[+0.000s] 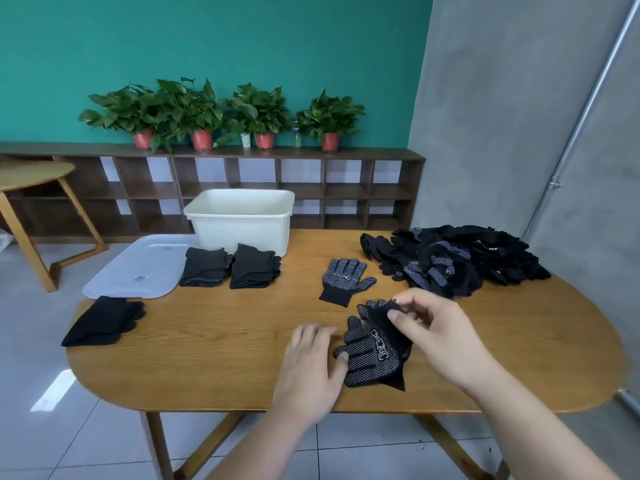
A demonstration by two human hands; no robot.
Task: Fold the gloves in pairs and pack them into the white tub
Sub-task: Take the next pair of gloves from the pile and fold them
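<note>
While the left hand [311,368] lies flat, fingers straight, on the desk [207,341] with its thumb touching the dotted black glove [370,355], the right hand [440,337] pinches that glove's lifted edge between thumb and forefinger, well apart from the white tub [242,223] at the far edge.

Rear wall [207,46] teal. Grey partition [502,116] at right, with a metal pipe [569,150] slanting up it. Low dark-wood cubby shelf [263,188] along the rear wall carries four potted plants [256,112] in red pots. Floor [34,323] grey tile, one bright reflection. Oval wooden table [207,341] in the foreground, second wooden table [31,171] at left.
</note>
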